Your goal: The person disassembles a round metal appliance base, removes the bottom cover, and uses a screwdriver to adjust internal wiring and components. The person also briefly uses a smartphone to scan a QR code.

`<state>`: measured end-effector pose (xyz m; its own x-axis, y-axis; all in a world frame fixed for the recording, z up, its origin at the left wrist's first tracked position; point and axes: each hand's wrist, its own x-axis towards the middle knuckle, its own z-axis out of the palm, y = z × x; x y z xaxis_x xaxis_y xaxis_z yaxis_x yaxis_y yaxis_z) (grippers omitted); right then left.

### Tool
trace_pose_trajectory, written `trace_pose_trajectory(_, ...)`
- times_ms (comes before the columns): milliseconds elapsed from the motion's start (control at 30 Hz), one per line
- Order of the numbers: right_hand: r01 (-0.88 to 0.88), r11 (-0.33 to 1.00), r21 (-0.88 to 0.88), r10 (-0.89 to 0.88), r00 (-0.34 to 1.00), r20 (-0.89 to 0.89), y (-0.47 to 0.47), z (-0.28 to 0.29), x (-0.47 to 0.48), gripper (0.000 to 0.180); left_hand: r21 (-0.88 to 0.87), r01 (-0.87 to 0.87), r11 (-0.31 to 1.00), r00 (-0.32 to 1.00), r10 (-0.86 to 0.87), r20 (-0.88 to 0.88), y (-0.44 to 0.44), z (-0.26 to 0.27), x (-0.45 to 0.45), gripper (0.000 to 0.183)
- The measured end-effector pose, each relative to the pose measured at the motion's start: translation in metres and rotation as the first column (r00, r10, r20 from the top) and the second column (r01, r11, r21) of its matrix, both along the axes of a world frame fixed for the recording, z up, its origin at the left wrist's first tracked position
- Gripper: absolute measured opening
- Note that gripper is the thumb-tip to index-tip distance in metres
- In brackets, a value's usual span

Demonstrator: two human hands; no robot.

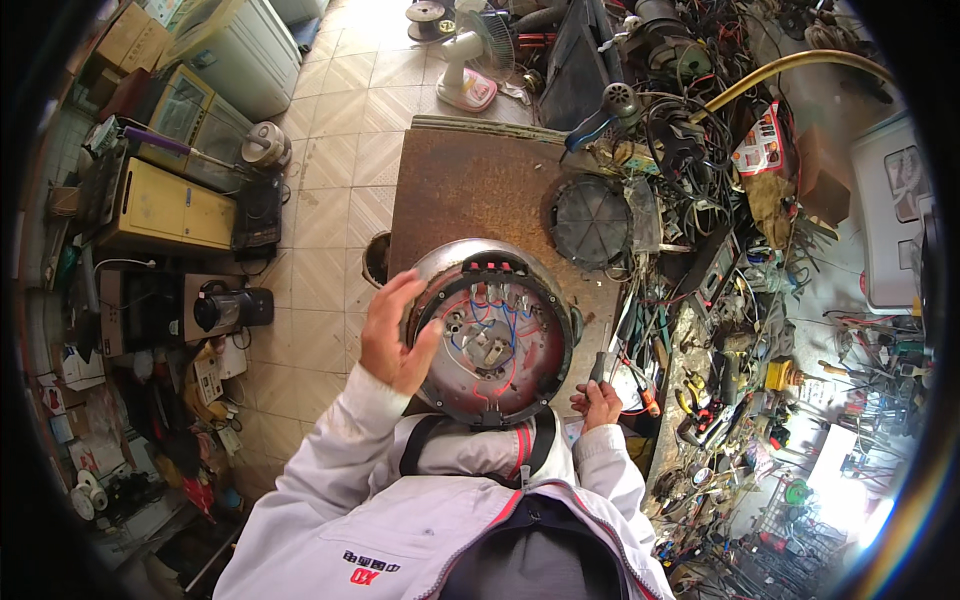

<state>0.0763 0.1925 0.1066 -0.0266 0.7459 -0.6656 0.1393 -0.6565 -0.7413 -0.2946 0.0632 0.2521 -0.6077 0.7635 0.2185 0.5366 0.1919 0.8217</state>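
Observation:
Before me an upturned round metal electric cooker (551,281) rests at the bench's near edge, its underside uncovered. Red, blue and white wires (491,311) run across its reddish inner plate, and red-tipped switches (487,267) line the far side of its black ring. My left hand (397,337) is at the cooker's left rim, thumb and fingers spread; whether it touches the rim is hard to tell. Off to the right of the cooker, my right hand (598,403) holds a dark-handled screwdriver (598,366), shaft pointing away from me.
A black round ribbed cover (591,223) lies on the brown workbench (465,180). Tangled cables (682,150) and a blue-handled soldering iron or similar tool (589,131) crowd the right side. Pliers (690,394) lie farther right. A fan (469,64) stands on the tiled floor beyond.

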Motion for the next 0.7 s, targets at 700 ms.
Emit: trace_pose_trajectory(700,-0.388,0.881,0.271,0.168,0.792,0.587,0.030,0.008,-0.041,0.038,-0.108,0.293,0.950,0.948,-0.275,0.158,0.069,-0.024,-0.033,0.055)
